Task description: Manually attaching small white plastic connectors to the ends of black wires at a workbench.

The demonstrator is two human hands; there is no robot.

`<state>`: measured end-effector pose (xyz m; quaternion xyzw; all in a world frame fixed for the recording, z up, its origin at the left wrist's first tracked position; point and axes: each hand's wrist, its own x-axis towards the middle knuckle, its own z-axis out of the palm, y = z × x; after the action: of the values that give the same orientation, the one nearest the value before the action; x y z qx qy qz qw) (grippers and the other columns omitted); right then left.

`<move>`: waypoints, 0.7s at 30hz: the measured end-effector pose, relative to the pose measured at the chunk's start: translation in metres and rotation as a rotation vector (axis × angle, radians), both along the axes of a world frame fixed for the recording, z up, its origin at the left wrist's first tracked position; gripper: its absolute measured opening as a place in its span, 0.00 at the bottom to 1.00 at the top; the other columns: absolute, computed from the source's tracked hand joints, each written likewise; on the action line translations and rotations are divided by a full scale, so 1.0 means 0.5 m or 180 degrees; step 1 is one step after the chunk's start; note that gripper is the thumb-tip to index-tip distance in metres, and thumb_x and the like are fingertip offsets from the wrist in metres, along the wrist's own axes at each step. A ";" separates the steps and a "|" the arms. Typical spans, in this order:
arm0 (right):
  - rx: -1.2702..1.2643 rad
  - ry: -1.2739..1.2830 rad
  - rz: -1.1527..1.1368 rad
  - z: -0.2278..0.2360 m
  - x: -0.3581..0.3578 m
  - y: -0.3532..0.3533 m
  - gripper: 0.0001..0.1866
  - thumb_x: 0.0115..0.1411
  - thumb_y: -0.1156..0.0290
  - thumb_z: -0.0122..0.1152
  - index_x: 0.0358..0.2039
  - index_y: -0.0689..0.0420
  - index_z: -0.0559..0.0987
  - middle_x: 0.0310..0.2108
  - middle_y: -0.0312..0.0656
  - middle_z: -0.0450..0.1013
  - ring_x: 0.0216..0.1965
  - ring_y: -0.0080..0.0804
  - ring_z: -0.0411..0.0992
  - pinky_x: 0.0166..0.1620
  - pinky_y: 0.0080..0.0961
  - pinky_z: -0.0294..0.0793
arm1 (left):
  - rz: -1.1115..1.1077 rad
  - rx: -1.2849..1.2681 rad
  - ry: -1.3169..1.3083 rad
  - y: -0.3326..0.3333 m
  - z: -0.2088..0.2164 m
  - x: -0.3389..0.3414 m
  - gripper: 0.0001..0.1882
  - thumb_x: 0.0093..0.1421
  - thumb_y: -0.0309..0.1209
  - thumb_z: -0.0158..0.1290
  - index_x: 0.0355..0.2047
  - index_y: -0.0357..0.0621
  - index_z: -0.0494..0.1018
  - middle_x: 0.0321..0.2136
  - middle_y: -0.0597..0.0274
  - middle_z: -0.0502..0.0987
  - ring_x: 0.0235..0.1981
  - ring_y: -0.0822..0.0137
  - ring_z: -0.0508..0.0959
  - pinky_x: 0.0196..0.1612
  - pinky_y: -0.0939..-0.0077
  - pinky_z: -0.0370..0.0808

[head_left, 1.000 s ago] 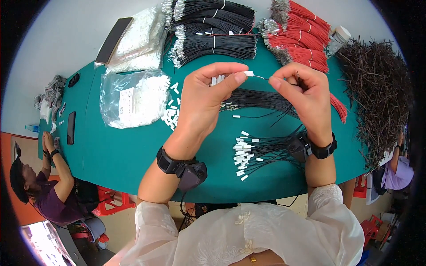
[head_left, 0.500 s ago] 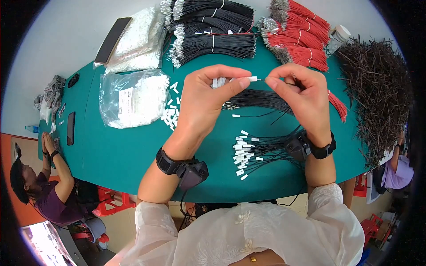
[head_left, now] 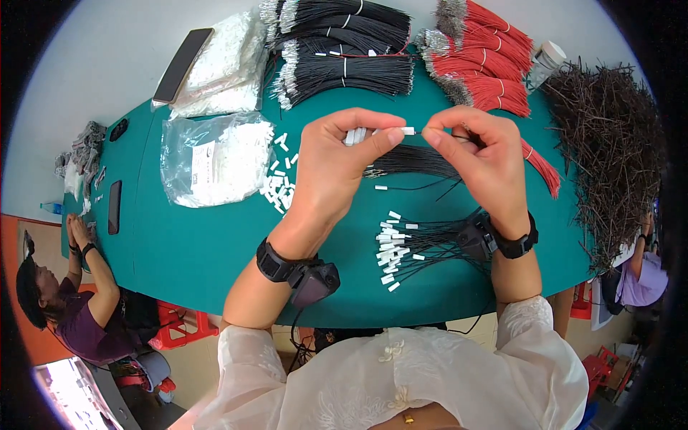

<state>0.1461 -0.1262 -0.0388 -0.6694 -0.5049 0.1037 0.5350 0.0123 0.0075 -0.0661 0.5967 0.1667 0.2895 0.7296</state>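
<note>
My left hand [head_left: 342,147] pinches a small white connector housing [head_left: 409,131] between thumb and forefinger, with several more white housings [head_left: 354,136] tucked in its curled fingers. Close on its right, my right hand [head_left: 481,147] grips a thin black wire between thumb and forefinger, the wire's end at the housing's opening; how deep it sits is too small to tell. Beneath the hands lies a bundle of loose black wires [head_left: 416,159]. One black wire with a white housing [head_left: 381,188] rests below it. Nearer me is a pile of black wires tipped with white housings [head_left: 392,247].
A clear bag of white housings [head_left: 240,154] stands left, loose ones spilling beside it. Tied black wire bundles [head_left: 351,72] and red wire bundles [head_left: 487,57] lie at the back. A heap of dark brown strands [head_left: 609,143] fills the right. Another person [head_left: 89,308] sits at far left.
My right hand has moved slightly left, bringing the wire's end up to the white housing. My left hand has barely shifted.
</note>
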 end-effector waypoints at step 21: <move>-0.0153 0.0298 0.0133 -0.007 -0.004 0.006 0.03 0.55 0.77 0.64 0.31 0.62 0.80 0.17 0.23 0.57 0.20 0.10 0.51 0.22 0.15 0.46 | 0.0120 -0.0093 -0.0145 -0.010 -0.006 0.001 0.08 0.55 0.22 0.60 0.35 0.35 0.78 0.31 0.64 0.79 0.23 0.83 0.68 0.26 0.88 0.63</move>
<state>0.1442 -0.1231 -0.0421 -0.6657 -0.4906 0.1581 0.5395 0.0130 0.0027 -0.0693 0.5760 0.1655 0.3143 0.7362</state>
